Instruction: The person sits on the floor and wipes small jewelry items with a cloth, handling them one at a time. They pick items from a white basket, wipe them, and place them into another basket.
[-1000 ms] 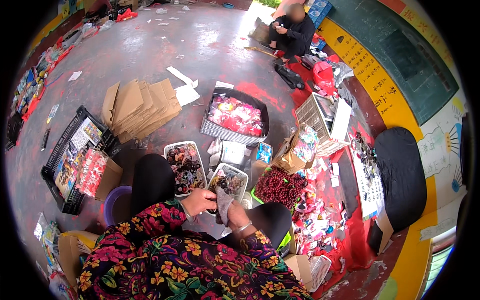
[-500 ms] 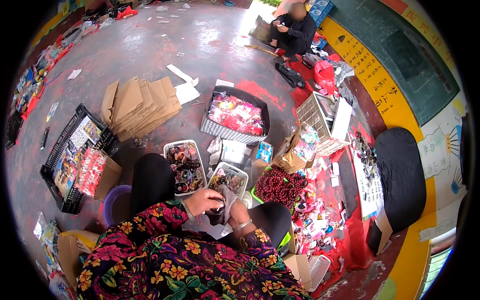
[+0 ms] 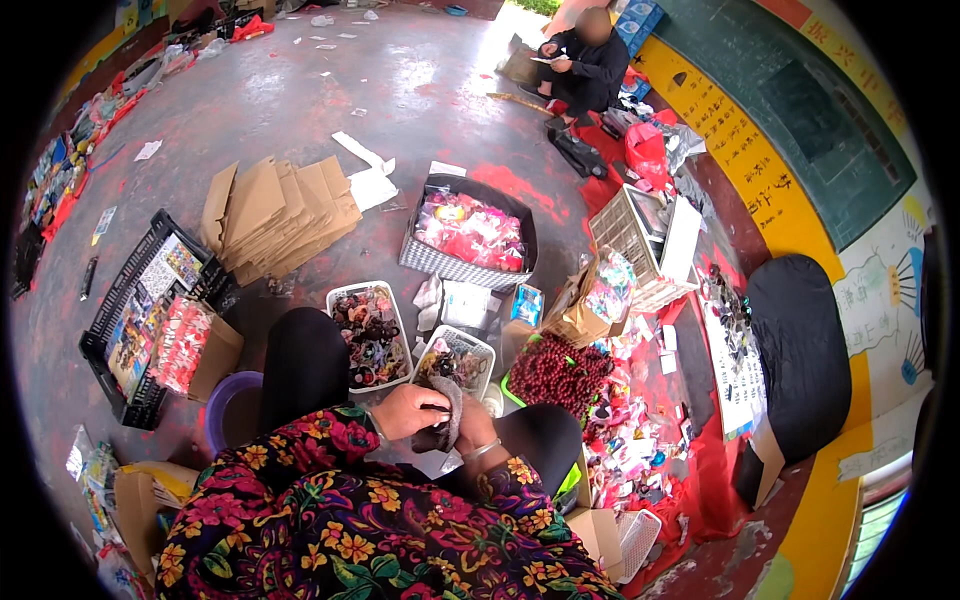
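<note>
Between my knees, my left hand [image 3: 405, 411] and my right hand [image 3: 476, 428] come together around a crumpled grey-brown piece of cloth [image 3: 446, 388]. The left fingers pinch at its near left side, beside a dark part. My right hand is wrapped around the right side of the cloth; some of its fingers are hidden. Just beyond the hands stands a small white basket [image 3: 487, 352] of mixed small items. To its left is a larger white basket [image 3: 407, 345] filled with dark and coloured hair-tie-like pieces.
Dark red beads [image 3: 560, 375] fill a green-edged tray at the right, beside scattered small goods [image 3: 640, 440]. A checked bin [image 3: 450, 268] of pink packets stands ahead. Flattened cardboard [image 3: 270, 215], a black crate [image 3: 100, 345] and a purple bucket [image 3: 215, 415] are leftward. Another person [image 3: 585, 65] sits far off.
The cloth has shifted slightly and stands more upright between my hands. My left hand has turned a little around it. The far person's hands and white paper have moved slightly.
</note>
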The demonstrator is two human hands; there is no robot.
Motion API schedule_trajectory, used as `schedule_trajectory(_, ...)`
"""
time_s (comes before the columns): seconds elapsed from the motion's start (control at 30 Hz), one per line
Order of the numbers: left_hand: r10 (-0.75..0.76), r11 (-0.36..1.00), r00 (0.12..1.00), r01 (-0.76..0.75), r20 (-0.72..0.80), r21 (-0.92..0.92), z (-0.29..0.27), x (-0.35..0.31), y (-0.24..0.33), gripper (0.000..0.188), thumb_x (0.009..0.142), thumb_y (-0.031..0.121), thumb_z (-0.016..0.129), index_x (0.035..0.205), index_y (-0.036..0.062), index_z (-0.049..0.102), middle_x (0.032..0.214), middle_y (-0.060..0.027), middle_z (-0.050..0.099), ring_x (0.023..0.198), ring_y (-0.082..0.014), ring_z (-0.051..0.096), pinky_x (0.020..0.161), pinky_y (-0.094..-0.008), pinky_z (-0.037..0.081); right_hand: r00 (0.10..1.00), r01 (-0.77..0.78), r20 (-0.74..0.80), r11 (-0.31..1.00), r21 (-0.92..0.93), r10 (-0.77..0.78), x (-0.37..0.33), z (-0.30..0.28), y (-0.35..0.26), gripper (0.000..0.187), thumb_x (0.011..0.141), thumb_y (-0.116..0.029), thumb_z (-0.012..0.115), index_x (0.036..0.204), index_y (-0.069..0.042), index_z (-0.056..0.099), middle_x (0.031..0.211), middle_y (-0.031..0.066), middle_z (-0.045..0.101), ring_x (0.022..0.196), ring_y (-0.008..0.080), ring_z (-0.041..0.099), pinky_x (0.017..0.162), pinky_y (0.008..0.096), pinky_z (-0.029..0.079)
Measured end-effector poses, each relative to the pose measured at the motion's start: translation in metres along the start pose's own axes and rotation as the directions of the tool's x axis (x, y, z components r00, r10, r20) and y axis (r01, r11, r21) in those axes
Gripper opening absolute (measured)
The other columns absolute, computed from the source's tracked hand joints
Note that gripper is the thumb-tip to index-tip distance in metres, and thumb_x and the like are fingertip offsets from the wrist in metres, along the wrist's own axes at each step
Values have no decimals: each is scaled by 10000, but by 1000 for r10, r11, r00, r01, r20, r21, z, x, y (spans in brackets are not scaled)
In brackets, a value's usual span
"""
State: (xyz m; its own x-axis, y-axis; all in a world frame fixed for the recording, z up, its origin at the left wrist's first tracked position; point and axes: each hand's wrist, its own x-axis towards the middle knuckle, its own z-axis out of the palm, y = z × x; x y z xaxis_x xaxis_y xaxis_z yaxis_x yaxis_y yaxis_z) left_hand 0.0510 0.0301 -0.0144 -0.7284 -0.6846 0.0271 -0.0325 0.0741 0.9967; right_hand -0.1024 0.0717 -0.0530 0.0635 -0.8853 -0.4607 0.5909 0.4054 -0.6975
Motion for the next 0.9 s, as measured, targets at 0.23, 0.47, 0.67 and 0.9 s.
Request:
schedule_trajectory(0.23, -267, 929, 961, 238, -70, -284, -1, 4, -18, 183, 752, 79, 614, 903, -24, 604, 712, -3, 583, 653, -53, 498, 572, -223, 420, 987, 156, -11, 981, -117, -158, -3, 3, -5, 264, 901, -159, 447, 1109, -14, 518, 975, 61, 593, 836, 153, 579, 745, 253, 467)
schedule_trajectory(0.47, 257, 873, 966, -226, -13, 432, 3, 3, -3, 158, 692, 123, 605, 836, 63, 629, 709, -121, 593, 647, -285, 580, 584, -344, 454, 999, 20, -21, 985, -172, -24, 3, -7, -5, 213, 866, -111, 456, 1015, -3, 562, 915, 84, 612, 801, 162, 597, 692, 259, 479)
schedule_trajectory(0.67, 250, 963, 960, -233, -125, 134, 3, 12, -31, 190, 799, 190, 573, 901, 30, 591, 767, -90, 623, 708, -206, 610, 651, -293, 475, 988, -127, 104, 989, 81, 119, 4, -1, -8, 278, 851, -98, 489, 1105, 14, 503, 1013, 126, 576, 901, 198, 581, 744, 255, 484)
schedule_trajectory(0.9, -328, 514, 945, 161, -20, -842, -35, 20, 11, 146, 829, 169, 571, 879, 33, 552, 616, 32, 440, 417, -28, 323, 365, -174, 256, 984, 55, 159, 982, 178, -84, -5, -10, -54, 336, 869, -198, 484, 1139, 2, 476, 1014, 116, 562, 903, 241, 570, 788, 352, 492)
